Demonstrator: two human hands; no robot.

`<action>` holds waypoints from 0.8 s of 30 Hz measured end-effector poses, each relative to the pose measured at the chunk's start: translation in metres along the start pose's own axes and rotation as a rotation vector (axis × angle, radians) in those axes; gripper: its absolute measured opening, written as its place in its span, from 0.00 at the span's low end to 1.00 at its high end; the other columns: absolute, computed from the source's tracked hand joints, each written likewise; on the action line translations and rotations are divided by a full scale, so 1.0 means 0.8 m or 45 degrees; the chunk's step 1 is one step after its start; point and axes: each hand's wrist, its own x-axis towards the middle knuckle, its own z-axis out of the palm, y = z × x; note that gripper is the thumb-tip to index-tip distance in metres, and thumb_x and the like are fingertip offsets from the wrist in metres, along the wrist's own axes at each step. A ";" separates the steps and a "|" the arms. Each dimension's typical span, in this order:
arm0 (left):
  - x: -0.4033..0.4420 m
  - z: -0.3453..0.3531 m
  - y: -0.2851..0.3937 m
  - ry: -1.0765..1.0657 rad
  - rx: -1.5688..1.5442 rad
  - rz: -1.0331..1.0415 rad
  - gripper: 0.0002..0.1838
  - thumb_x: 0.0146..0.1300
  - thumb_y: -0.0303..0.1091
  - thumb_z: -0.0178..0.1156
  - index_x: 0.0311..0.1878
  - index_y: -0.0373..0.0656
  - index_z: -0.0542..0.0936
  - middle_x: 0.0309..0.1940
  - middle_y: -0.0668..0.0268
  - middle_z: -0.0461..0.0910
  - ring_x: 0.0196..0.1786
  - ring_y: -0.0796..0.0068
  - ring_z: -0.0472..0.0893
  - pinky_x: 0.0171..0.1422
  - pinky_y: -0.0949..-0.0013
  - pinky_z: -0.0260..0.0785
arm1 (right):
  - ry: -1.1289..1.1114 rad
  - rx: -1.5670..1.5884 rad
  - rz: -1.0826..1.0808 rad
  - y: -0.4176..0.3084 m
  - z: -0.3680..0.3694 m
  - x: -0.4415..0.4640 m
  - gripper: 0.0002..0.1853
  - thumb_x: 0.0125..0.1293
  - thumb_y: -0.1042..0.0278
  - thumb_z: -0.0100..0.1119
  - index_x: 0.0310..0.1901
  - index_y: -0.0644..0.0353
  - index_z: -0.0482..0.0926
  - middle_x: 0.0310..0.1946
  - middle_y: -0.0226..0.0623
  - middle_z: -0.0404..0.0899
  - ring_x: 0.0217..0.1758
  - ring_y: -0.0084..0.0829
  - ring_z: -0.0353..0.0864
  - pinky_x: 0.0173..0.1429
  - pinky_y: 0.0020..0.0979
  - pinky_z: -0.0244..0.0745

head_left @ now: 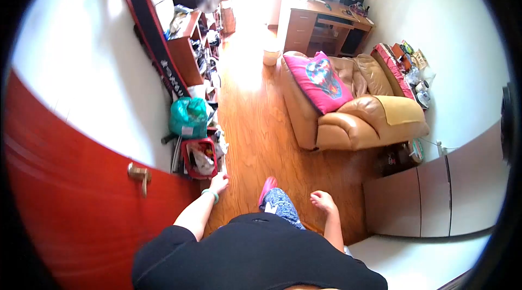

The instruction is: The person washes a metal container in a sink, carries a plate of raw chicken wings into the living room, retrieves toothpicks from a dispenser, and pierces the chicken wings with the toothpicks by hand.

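My left hand (219, 182), with a pale green bracelet at the wrist, hangs low on the left with its fingers loosely apart and nothing visible in it. It is nearest to a red basket (199, 158) holding whitish items. A green plastic bag (188, 117) rests just behind that basket. On the other side of my body, my right hand (323, 201) is over the wooden floor, fingers loosely bent and apart, holding nothing. Between the hands, one pink shoe (267, 189) and a blue patterned trouser leg (283, 206) show below my black shirt.
A tan leather sofa (348, 131) with a pink cushion (321, 82) stands ahead right. Behind it is a desk (300, 25) with a monitor. Cluttered shelves (185, 53) line the left wall. A red door (87, 192) is near left, and grey cabinets (392, 203) are at right.
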 end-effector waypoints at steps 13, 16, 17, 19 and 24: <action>0.381 -0.059 0.097 -0.097 -0.262 -0.812 0.04 0.57 0.30 0.53 0.30 0.43 0.77 0.18 0.66 0.75 0.17 0.73 0.73 0.19 0.69 0.64 | 0.145 -0.516 -0.725 -0.484 -0.111 0.442 0.13 0.59 0.63 0.56 0.40 0.64 0.77 0.35 0.48 0.79 0.41 0.40 0.80 0.45 0.34 0.73; 0.449 -0.106 0.074 0.071 -0.646 -1.058 0.08 0.60 0.29 0.52 0.25 0.44 0.77 0.16 0.65 0.73 0.18 0.72 0.74 0.18 0.67 0.63 | -0.039 -0.558 -0.886 -0.614 -0.096 0.536 0.13 0.61 0.63 0.55 0.41 0.64 0.76 0.35 0.44 0.80 0.41 0.37 0.80 0.46 0.32 0.73; 0.459 -0.123 0.125 0.231 -0.504 -0.949 0.09 0.59 0.29 0.51 0.24 0.43 0.77 0.16 0.66 0.73 0.20 0.72 0.75 0.19 0.67 0.65 | -0.112 -0.591 -0.897 -0.654 -0.089 0.564 0.13 0.61 0.63 0.55 0.42 0.64 0.76 0.35 0.44 0.80 0.40 0.37 0.80 0.45 0.32 0.73; 0.521 -0.148 0.116 0.175 -0.357 -1.055 0.07 0.58 0.28 0.51 0.27 0.38 0.77 0.16 0.64 0.74 0.17 0.71 0.75 0.16 0.68 0.63 | -0.189 -0.614 -0.883 -0.700 -0.079 0.622 0.13 0.61 0.62 0.55 0.42 0.64 0.76 0.35 0.44 0.80 0.40 0.36 0.80 0.45 0.32 0.73; 0.767 -0.209 0.062 -0.200 -0.055 -1.129 0.12 0.56 0.30 0.49 0.21 0.38 0.78 0.13 0.61 0.74 0.13 0.68 0.74 0.14 0.63 0.62 | -0.228 -0.742 -0.631 -0.781 -0.080 0.750 0.14 0.60 0.60 0.55 0.40 0.63 0.77 0.35 0.45 0.81 0.39 0.38 0.81 0.43 0.34 0.74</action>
